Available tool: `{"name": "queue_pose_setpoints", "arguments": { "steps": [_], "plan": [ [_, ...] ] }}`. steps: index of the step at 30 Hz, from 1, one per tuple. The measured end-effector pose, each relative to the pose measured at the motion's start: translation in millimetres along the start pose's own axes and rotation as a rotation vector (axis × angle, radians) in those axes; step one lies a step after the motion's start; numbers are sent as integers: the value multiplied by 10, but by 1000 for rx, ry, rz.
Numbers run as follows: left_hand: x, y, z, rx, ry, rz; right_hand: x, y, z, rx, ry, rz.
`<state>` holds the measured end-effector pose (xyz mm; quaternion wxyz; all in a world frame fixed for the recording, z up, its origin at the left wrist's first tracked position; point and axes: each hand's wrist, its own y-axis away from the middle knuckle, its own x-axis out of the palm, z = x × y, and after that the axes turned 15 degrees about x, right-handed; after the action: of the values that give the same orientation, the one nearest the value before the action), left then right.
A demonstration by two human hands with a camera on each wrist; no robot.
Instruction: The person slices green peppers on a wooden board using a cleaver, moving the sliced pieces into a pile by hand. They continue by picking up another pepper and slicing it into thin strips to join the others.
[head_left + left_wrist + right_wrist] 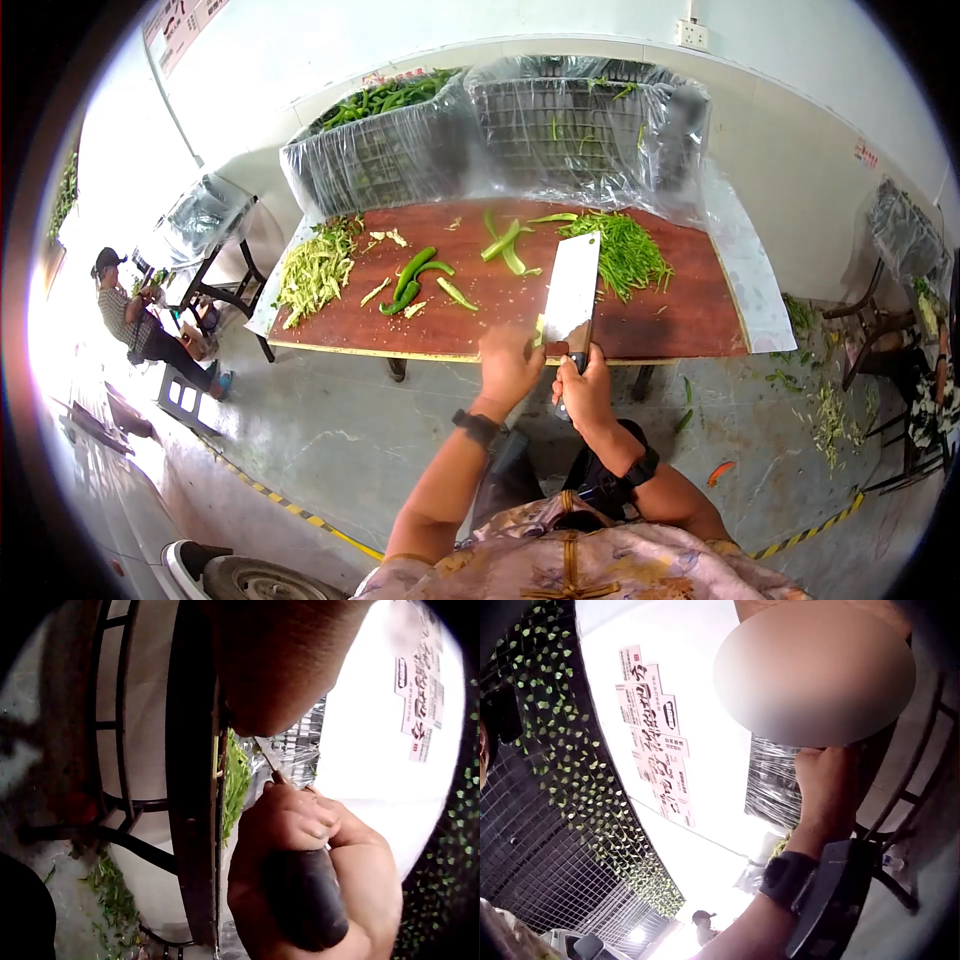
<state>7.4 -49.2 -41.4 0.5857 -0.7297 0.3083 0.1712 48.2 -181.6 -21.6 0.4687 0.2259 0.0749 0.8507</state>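
Note:
My right hand (588, 388) grips the handle of a broad cleaver (573, 280), whose blade lies low over the front of the red-brown table (400, 335). To its left, the curled fingers of my left hand (510, 362) hold a small green pepper piece (540, 330) against the near end of the blade. In the left wrist view the right hand (300, 821) shows round the dark handle (307, 900). Split green pepper pieces (510, 248) lie beyond the hands, and whole green peppers (410, 278) lie left of them.
Shredded green pepper (622, 250) is heaped right of the blade, and a paler pile of cut pieces (318, 270) sits at the left end. Two plastic-lined crates (380, 160) stand along the back, one with green peppers. A seated person (140, 320) is far left.

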Motion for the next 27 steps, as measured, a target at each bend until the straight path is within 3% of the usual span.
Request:
{"name": "queue_pose_setpoints", "arguments": {
  "steps": [18, 27],
  "plan": [
    [0, 18, -15, 17, 5, 6, 21, 51, -107, -19, 65, -100],
    [32, 34, 8, 1, -1, 15, 73, -204, -61, -33, 73, -151]
  ]
}}
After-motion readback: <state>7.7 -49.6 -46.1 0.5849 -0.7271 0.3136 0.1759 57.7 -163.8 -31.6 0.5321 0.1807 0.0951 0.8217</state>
